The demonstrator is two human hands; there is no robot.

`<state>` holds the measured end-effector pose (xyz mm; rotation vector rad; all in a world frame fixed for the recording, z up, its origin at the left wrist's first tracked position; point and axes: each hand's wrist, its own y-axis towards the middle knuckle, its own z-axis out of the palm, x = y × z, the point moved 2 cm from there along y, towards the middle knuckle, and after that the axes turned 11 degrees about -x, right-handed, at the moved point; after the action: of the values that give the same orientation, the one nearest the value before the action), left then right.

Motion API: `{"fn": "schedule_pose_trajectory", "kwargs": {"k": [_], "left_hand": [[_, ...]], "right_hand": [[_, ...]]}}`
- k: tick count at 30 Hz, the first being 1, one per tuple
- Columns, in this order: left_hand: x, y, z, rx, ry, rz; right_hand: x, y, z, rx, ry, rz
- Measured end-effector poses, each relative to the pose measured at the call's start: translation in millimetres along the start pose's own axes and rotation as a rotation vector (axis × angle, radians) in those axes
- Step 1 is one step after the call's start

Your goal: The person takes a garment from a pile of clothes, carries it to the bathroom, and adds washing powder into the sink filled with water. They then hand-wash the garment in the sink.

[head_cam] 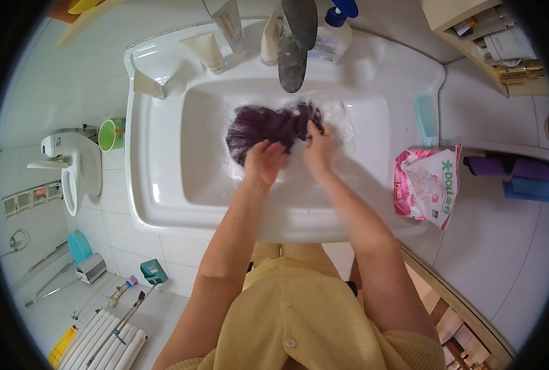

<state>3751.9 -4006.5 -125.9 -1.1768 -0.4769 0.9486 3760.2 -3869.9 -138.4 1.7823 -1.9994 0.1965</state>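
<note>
A dark purple wet cloth (267,125) lies bunched in the white washbasin (156,185), with suds around it. My left hand (265,162) is at the near edge of the cloth, slightly blurred, its fingers apart; whether it grips any fabric cannot be told. At the cloth's right end, my right hand (318,145) has its thumb and fingers closed on the fabric. Above the cloth hangs the dark faucet (293,69). On the basin's right rim rests a pink and white bag of washing powder (427,185).
Several tubes (207,53) and a white pump bottle (332,41) line the back rim. A pale blue comb (426,121) lies on the right rim. A green bucket (112,135) and a toilet (78,166) are at left. A shelf (468,46) juts in at upper right.
</note>
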Motion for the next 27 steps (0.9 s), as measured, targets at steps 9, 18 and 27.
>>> {"fn": "schedule_pose_trajectory", "kwargs": {"k": [9, 18, 27], "left_hand": [[12.8, -9.6, 16.7, 0.378, -0.122, -0.108], [11.6, -44.1, 10.4, 0.425, -0.141, 0.04], [0.2, -45.2, -19.1, 0.8, -0.075, 0.207]], "right_hand": [[99.9, -16.0, -75.8, 0.168, 0.379, -0.022], [62.7, 40.7, -51.6, 0.042, 0.502, 0.408], [101.8, 5.0, -35.4, 0.107, 0.452, 0.35]]}}
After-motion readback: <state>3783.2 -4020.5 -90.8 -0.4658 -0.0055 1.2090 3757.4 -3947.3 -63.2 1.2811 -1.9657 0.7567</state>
